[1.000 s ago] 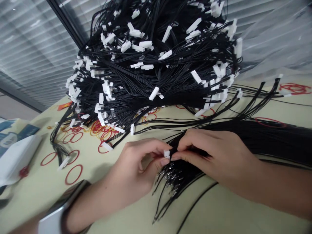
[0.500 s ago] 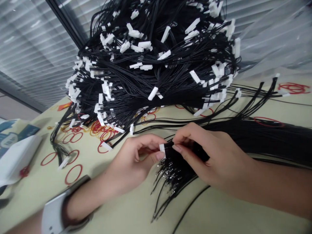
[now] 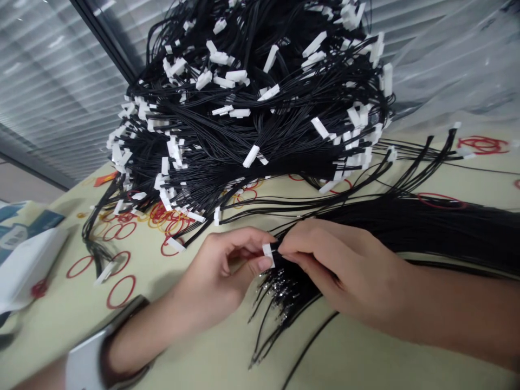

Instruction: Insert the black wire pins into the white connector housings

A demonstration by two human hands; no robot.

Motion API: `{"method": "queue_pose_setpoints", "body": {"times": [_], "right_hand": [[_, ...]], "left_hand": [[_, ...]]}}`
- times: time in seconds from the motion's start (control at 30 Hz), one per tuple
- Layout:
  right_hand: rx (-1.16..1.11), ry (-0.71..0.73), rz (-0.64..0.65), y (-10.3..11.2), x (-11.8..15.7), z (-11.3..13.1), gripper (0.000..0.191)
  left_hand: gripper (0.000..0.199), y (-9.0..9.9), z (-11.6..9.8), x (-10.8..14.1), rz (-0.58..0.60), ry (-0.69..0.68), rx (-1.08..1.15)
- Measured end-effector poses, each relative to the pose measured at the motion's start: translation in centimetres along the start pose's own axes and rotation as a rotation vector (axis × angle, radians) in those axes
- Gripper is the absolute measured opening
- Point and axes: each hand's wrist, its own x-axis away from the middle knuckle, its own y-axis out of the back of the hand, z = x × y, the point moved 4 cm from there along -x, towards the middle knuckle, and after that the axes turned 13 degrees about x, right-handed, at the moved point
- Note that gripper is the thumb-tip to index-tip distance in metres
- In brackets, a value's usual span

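Observation:
A small white connector housing point(image 3: 268, 255) is pinched between the thumb and fingers of my left hand point(image 3: 223, 273). Right beside it, my right hand point(image 3: 345, 265) is closed in a pinch on a thin black wire point(image 3: 277, 250) that meets the housing's side; how deep its end sits I cannot tell. Below both hands lie loose black wires point(image 3: 280, 298) with bare metal terminals at their tips. They belong to a thick black wire bundle point(image 3: 455, 233) running off to the right, partly hidden under my right hand and forearm.
A large heap of black cables point(image 3: 244, 130) with white connectors stands behind my hands. Red and yellow rubber bands point(image 3: 162, 216) are scattered at left, more red bands point(image 3: 481, 145) at far right. A white box point(image 3: 34, 265) sits at the left edge. Clear plastic sheeting point(image 3: 455, 70) hangs at back right.
My right hand has moved slightly left and its fingers have come together, closer to the white connector housing. My left hand still holds the housing. The view has shifted a little.

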Motion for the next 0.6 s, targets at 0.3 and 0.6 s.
{"method": "queue_pose_setpoints", "body": {"times": [0.3,0.6], "right_hand": [[0.054,-0.057,-0.111,0.20,-0.33,-0.27,0.019],[0.059,-0.046,-0.067,0.10,-0.36,-0.48,0.019]], "left_hand": [[0.008,0.16,-0.16,-0.21,0.032,-0.023,0.014],[0.011,0.48,0.03,-0.58,0.040,0.024,0.045]]}}
